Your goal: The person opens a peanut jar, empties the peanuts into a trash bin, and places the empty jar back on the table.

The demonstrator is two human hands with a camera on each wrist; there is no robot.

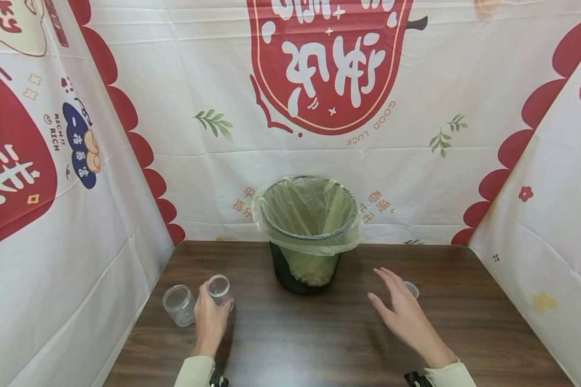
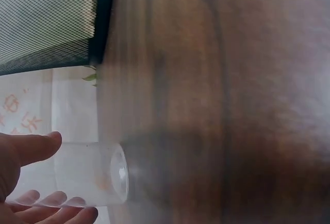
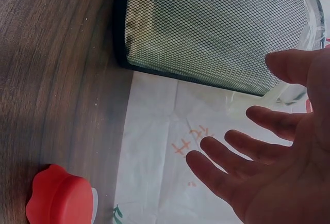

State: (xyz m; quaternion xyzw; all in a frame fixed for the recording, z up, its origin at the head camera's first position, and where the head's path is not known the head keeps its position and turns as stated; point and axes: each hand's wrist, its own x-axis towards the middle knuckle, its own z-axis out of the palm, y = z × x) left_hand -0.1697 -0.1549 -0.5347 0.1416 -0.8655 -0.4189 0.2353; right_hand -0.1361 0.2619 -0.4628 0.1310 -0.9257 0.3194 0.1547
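Note:
My left hand (image 1: 211, 317) grips a clear empty jar (image 1: 219, 288), thumb on one side and fingers on the other. In the left wrist view, the jar (image 2: 85, 175) shows its round base; whether it touches the table I cannot tell. A second, wider clear jar (image 1: 179, 305) stands just left of that hand. Over the right part of the table, my right hand (image 1: 404, 314) holds nothing, its fingers spread. Beyond it, partly hidden in the head view, is a small whitish round thing (image 1: 411, 289). The right wrist view shows a red scalloped object (image 3: 59, 195) with a pale rim.
A black mesh bin (image 1: 306, 269) with a yellowish translucent bag (image 1: 314, 244) over its rim stands at the table's back middle. Printed cloth (image 1: 174, 134) hangs behind and on both sides of the brown wooden table (image 1: 295, 344).

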